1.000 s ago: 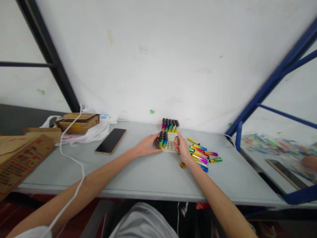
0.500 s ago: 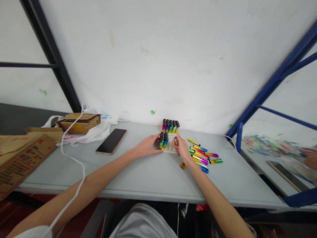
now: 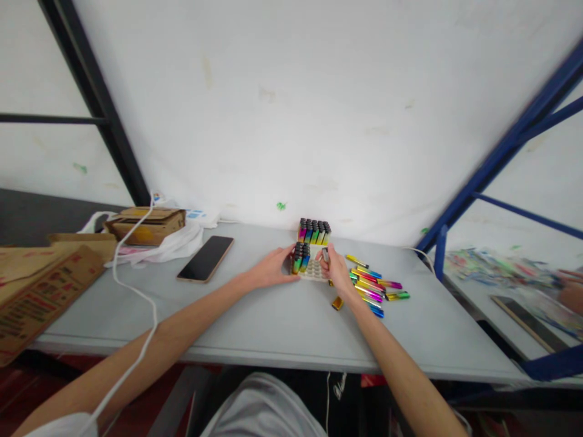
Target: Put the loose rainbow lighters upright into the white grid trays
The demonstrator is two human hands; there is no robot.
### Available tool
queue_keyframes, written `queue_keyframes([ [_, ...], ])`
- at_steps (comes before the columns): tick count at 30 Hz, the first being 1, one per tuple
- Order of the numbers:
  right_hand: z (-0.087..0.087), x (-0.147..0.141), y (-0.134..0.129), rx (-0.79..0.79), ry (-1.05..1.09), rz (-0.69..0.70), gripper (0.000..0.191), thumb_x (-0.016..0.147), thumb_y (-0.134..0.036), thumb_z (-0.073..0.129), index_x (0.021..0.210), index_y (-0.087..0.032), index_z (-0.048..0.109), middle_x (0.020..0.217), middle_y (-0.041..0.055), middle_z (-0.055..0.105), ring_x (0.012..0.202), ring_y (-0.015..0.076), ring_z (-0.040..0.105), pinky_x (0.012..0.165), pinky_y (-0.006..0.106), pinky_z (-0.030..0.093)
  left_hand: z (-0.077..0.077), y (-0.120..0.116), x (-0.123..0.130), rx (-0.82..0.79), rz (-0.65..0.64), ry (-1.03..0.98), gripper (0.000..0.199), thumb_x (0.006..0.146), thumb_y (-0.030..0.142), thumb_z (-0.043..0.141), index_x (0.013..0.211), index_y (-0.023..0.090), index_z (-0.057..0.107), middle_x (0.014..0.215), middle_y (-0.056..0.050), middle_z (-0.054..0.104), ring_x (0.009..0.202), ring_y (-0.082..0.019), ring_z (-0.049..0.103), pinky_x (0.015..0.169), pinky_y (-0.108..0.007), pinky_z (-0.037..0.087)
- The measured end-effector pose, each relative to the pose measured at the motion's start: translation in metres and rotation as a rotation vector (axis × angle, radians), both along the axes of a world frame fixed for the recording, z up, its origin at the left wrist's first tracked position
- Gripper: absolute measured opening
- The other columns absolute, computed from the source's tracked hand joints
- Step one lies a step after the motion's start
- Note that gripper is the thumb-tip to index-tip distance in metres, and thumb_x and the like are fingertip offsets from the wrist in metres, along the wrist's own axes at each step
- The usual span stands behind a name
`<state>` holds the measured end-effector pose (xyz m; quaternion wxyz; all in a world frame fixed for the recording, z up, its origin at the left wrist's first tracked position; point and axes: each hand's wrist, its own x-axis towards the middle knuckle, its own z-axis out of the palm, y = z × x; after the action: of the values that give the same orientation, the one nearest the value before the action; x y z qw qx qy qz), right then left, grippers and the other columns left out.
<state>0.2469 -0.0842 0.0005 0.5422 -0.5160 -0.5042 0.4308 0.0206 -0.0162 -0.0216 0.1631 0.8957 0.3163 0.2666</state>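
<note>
A pale tray (image 3: 314, 271) with small round sockets lies near the wall, and upright lighters (image 3: 301, 257) with black tops fill its left side. My left hand (image 3: 274, 267) holds the tray's left edge, thumb and fingers around the corner beside those lighters. Over the tray's right part, my right hand (image 3: 336, 270) pinches a lighter (image 3: 325, 255) with a metallic top. Behind the tray stands a block of upright multicoloured lighters (image 3: 314, 231). Loose shiny lighters (image 3: 368, 288) lie in a pile right of my right hand, with an orange one (image 3: 337, 303) nearer me.
A phone (image 3: 206, 259) lies on the grey table (image 3: 273, 328) to the left. Beyond it are a white plastic bag (image 3: 182, 243), cardboard boxes (image 3: 146, 226) and a white cable (image 3: 152, 303). At the far right, past a blue frame (image 3: 483, 170), another person's hand (image 3: 571, 294) shows.
The lighter in my right hand has tilted and shifted slightly to the right over the tray. My left hand stays at the tray's edge.
</note>
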Motion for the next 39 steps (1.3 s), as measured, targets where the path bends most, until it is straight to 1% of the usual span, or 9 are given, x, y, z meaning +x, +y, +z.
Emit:
queue_keyframes([
  [4,0.007,0.001,-0.004,0.176,-0.152,0.02,0.061,0.094,-0.08,0.047,0.107,-0.024,0.068,0.076,0.0008,0.06,0.061,0.018,0.055,0.057,0.03,0.047,0.002,-0.001,0.001,-0.007,-0.004,-0.006,0.098,0.082,0.055,0.081,0.161,0.017,0.037,0.126,-0.013,0.071,0.113,-0.034,0.069,0.104,-0.044,0.052],
  [7,0.014,0.003,-0.011,0.308,-0.369,0.003,0.048,0.096,-0.068,0.057,0.105,-0.023,0.071,0.1,0.0081,0.069,0.086,0.0225,0.066,0.077,0.034,0.056,0.002,-0.001,0.0,-0.011,-0.014,-0.014,0.096,0.082,0.055,0.081,0.16,0.018,0.038,0.125,-0.012,0.071,0.112,-0.034,0.069,0.103,-0.044,0.053],
  [10,0.019,0.004,-0.016,0.434,-0.573,-0.057,0.039,0.094,-0.06,0.065,0.093,-0.022,0.074,0.1,0.0095,0.069,0.088,0.0234,0.066,0.084,0.037,0.055,0.002,-0.001,0.0,-0.005,-0.023,-0.031,0.096,0.083,0.055,0.081,0.16,0.019,0.038,0.125,-0.012,0.071,0.113,-0.033,0.068,0.105,-0.044,0.052],
  [13,0.021,0.006,-0.019,0.42,-0.684,-0.058,0.036,0.097,-0.056,0.063,0.087,-0.023,0.074,0.076,0.0051,0.068,0.07,0.0219,0.062,0.074,0.036,0.053,0.001,-0.001,-0.001,-0.003,-0.021,-0.04,0.096,0.083,0.056,0.081,0.16,0.017,0.039,0.126,-0.013,0.071,0.113,-0.033,0.068,0.105,-0.045,0.052],
  [15,0.021,0.006,-0.02,0.388,-0.671,-0.027,0.035,0.1,-0.055,0.061,0.092,-0.023,0.074,0.071,0.0039,0.07,0.065,0.0219,0.064,0.07,0.035,0.052,0.0,-0.001,-0.001,-0.003,-0.023,-0.041,0.096,0.083,0.056,0.081,0.16,0.017,0.039,0.126,-0.014,0.071,0.113,-0.033,0.068,0.105,-0.045,0.053],
  [22,0.014,0.004,-0.017,0.432,-0.737,0.2,0.036,0.104,-0.053,0.057,0.108,-0.021,0.073,0.087,0.0058,0.079,0.073,0.0226,0.072,0.076,0.034,0.056,-0.002,0.001,0.0,-0.017,-0.024,-0.023,0.096,0.083,0.058,0.081,0.159,0.017,0.039,0.124,-0.014,0.071,0.113,-0.034,0.067,0.103,-0.045,0.053],
  [30,0.012,0.01,-0.015,0.381,-0.688,0.277,0.03,0.107,-0.048,0.054,0.102,-0.022,0.068,0.081,0.0034,0.077,0.071,0.0211,0.072,0.073,0.032,0.055,-0.002,0.0,-0.001,-0.029,-0.015,-0.034,0.098,0.083,0.058,0.081,0.161,0.017,0.037,0.133,-0.015,0.068,0.119,-0.036,0.065,0.107,-0.046,0.052],
  [34,0.007,0.007,-0.011,0.418,-0.862,0.217,0.03,0.109,-0.047,0.052,0.105,-0.022,0.07,0.09,0.006,0.077,0.078,0.0219,0.071,0.074,0.031,0.052,-0.002,0.0,-0.001,-0.034,-0.02,-0.044,0.097,0.083,0.059,0.081,0.16,0.02,0.038,0.134,-0.014,0.068,0.12,-0.035,0.065,0.108,-0.046,0.051],
  [39,0.01,0.008,-0.008,0.402,-1.159,0.137,0.04,0.106,-0.052,0.057,0.084,-0.022,0.071,0.086,0.0061,0.074,0.076,0.0205,0.067,0.069,0.029,0.045,-0.002,0.002,-0.001,-0.043,-0.016,-0.031,0.099,0.082,0.058,0.081,0.161,0.019,0.037,0.134,-0.014,0.069,0.121,-0.036,0.065,0.11,-0.046,0.05],
])
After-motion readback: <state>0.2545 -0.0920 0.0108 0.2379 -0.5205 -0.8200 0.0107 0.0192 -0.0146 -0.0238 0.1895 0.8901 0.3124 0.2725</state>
